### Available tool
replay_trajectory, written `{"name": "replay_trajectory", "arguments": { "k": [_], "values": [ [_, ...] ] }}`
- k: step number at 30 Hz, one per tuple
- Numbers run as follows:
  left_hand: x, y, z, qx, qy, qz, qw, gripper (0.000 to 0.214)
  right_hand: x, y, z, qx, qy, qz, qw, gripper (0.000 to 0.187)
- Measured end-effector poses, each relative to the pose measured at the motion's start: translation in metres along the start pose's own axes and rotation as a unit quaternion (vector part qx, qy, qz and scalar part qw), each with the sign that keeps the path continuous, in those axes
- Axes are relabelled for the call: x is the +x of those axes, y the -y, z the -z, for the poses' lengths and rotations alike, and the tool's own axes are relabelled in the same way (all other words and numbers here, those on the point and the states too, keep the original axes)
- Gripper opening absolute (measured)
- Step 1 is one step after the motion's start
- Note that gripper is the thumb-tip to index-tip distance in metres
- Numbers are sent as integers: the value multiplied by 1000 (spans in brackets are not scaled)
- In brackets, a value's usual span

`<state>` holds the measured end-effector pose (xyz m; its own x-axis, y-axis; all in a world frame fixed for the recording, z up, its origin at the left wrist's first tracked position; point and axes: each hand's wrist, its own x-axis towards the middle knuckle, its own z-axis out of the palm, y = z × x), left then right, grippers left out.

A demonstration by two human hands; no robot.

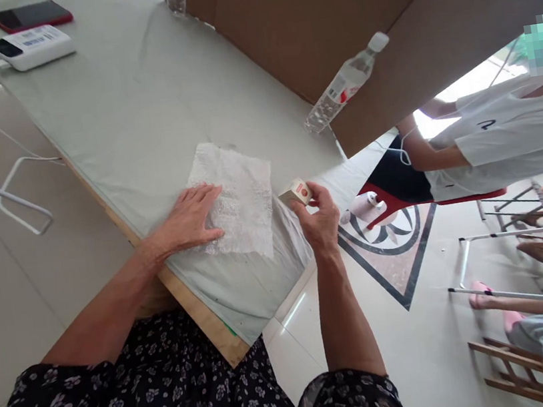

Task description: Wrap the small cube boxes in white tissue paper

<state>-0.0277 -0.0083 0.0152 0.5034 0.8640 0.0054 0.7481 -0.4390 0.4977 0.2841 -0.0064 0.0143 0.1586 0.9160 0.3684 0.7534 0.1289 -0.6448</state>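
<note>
My left hand (191, 219) lies flat with fingers stretched out on a white sheet of bubble wrap (244, 194) spread on the table (137, 108). My right hand (321, 218) is closed around a small cream-coloured box (295, 193) with a red round mark, held just past the right edge of the wrap, near the table's corner.
A clear plastic bottle (343, 83) lies against large brown cardboard (327, 20). A white power bank (30, 46) with a cable and a red phone (29, 15) sit at the far end. Another person in a white shirt (499, 138) sits to the right, with chairs and metal frames nearby.
</note>
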Motion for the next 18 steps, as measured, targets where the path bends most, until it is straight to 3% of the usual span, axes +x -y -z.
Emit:
{"name": "replay_trajectory", "arguments": {
  "k": [3,6,11,18],
  "values": [
    [1,-1,0,-5,1,17,1000,92,-6,37,-10,46,41,68,996,47],
    [0,-2,-1,-7,0,21,1000,94,-10,59,-38,59,107,112,986,48],
    [0,1,-5,-9,-22,8,1000,92,-14,54,-72,3,207,149,967,56],
    [0,2,-5,-12,-29,-2,1000,89,-10,48,-68,-9,243,153,958,57]
  ]
}}
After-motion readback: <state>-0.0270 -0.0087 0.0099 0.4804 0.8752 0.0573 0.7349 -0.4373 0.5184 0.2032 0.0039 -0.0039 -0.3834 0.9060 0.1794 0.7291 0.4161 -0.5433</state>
